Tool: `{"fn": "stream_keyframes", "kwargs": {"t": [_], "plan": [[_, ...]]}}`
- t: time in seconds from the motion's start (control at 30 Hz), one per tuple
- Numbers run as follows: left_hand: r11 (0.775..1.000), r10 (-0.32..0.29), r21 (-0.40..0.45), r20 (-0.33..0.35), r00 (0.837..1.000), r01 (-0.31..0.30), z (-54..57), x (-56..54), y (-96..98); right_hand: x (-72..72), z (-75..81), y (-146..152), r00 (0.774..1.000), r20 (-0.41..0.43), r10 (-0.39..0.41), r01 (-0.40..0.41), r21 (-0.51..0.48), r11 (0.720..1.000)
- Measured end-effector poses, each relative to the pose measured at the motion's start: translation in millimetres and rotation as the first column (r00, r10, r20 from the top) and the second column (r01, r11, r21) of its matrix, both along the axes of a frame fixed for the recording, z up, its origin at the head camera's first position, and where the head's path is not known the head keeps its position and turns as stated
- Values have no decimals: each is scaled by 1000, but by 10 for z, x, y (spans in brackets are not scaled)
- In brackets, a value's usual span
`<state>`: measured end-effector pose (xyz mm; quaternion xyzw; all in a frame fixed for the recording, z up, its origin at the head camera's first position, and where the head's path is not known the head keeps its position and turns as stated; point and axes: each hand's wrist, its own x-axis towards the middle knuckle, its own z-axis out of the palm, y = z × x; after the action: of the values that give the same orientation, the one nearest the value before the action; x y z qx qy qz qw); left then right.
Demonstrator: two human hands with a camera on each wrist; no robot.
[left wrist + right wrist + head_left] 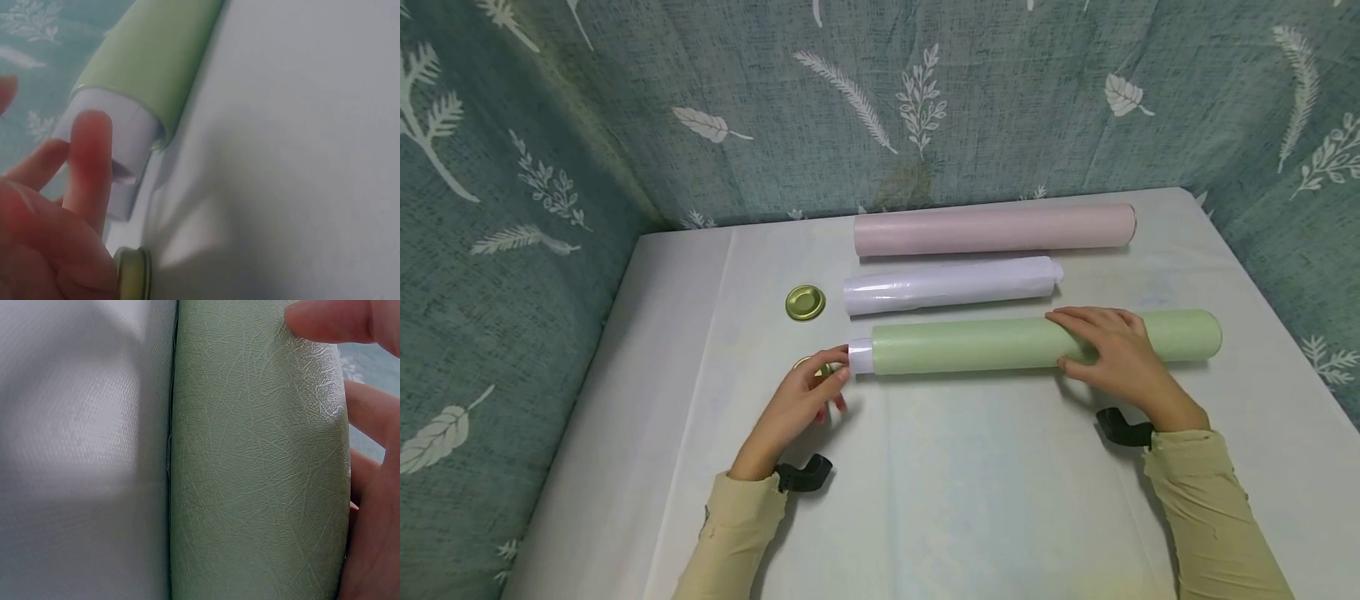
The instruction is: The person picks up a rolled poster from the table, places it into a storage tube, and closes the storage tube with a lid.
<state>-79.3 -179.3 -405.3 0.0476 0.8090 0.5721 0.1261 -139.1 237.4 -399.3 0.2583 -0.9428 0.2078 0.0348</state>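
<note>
A long pale green tube (pixel 962 346) lies across the table, with a short length of white rolled sheet (pixel 861 357) sticking out of its left end. My left hand (pixel 805 396) is at that end, its index finger and thumb right at the roll's edge and its other fingers hanging below. In the left wrist view, one finger overlaps the white roll (pixel 128 134). Partly hidden by the left hand is a gold-coloured lid (pixel 132 275). Toward the tube's right part, my right hand (pixel 1108 354) grips it from above, thumb on the near side and fingers over the far side.
Behind the green tube lies a shiny white roll (pixel 951 286), and farther back a pink tube (pixel 992 231). Another gold-coloured lid (pixel 805 302) rests left of the white roll. Patterned teal cloth (pixel 850 108) hangs around the table's back and sides.
</note>
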Motion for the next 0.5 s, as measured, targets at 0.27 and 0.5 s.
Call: {"fn": "stream_keyframes", "kwargs": {"t": [0.27, 0.5], "plan": [[999, -6, -33, -39, 999, 5, 182, 54, 126, 8, 14, -6, 1000, 16, -1, 1, 5, 1000], [997, -30, -67, -23, 999, 28, 244, 99, 189, 2, -4, -4, 1000, 5, 1, -1, 5, 1000]]}}
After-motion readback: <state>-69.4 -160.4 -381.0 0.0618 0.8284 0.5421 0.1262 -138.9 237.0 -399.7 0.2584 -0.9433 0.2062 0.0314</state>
